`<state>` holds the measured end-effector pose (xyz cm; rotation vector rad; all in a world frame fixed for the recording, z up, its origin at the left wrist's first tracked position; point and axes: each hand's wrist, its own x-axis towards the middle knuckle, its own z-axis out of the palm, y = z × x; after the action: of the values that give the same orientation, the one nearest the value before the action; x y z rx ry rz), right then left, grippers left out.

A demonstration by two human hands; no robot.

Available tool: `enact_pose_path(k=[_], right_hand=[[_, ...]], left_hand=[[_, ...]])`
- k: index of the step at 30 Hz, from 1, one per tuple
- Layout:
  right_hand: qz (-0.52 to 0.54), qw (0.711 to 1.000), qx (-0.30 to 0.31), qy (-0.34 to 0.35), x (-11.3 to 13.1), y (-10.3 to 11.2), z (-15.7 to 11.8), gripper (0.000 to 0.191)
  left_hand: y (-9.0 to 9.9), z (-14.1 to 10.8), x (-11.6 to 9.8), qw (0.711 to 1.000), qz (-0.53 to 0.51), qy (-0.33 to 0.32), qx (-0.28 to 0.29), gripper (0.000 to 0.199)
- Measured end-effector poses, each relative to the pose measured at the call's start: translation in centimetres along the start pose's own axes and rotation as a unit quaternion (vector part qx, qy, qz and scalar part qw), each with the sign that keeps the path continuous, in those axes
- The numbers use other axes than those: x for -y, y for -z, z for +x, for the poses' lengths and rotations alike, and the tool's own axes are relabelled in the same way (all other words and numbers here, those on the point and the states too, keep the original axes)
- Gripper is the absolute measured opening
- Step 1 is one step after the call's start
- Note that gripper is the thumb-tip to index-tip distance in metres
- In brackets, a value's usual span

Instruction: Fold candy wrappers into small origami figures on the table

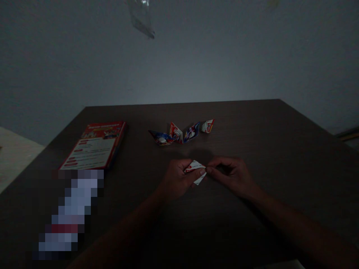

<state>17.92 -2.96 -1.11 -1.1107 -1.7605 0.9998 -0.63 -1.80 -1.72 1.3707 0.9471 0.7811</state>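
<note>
Left hand [178, 178]: we keep it nearly closed, thumb pressed across the top of a small folded paper [196, 165], fingers underneath.
Right hand [237, 175]: we have thumb and forefinger pinched together on the paper's right corner; the other fingers curl loosely towards the palm.
Folded paper: we see it between our two hands, raised over the near-middle of the table, white with red print, one point facing away from us and another towards us.
Long axis: we cannot single one out, since the left thumb covers part of the middle.
Key relation: the paper lies directly to the left of our right fingertips, touching them at one corner; the left hand is nearer and covers more of it.
Folded pieces beyond: we see a blue-and-red group [176, 133] ahead of our hands and a white-and-red piece [207, 126] just to its right; we cannot tell how many make up the group.
Printed stack [92, 149]: it lies well to our left, with a pixelated patch below it.
Table [269, 138]: we work on a dark, flat top.
Room: dim; a pale wall [230, 56] rises behind, with a clear plastic bag [141, 18] against it.
</note>
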Motion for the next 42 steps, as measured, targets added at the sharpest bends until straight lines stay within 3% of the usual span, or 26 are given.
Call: enact_pose_path(k=[9, 32, 42], right_hand=[[-0.011, 1.000, -0.005, 0.026, 0.33, -0.08, -0.10, 0.012], [0.008, 1.000, -0.006, 0.009, 0.16, -0.17, -0.24, 0.012], [-0.028, 0.998, -0.008, 0.064, 0.45, -0.24, -0.17, 0.009]], left_hand=[[0.02, -0.15, 0.18, 0.999, 0.045, -0.006, 0.003, 0.027], [-0.09, -0.23, -0.26, 0.999, 0.040, 0.005, 0.031, 0.032], [-0.14, -0.31, -0.06, 0.998, 0.048, -0.003, 0.027, 0.029]])
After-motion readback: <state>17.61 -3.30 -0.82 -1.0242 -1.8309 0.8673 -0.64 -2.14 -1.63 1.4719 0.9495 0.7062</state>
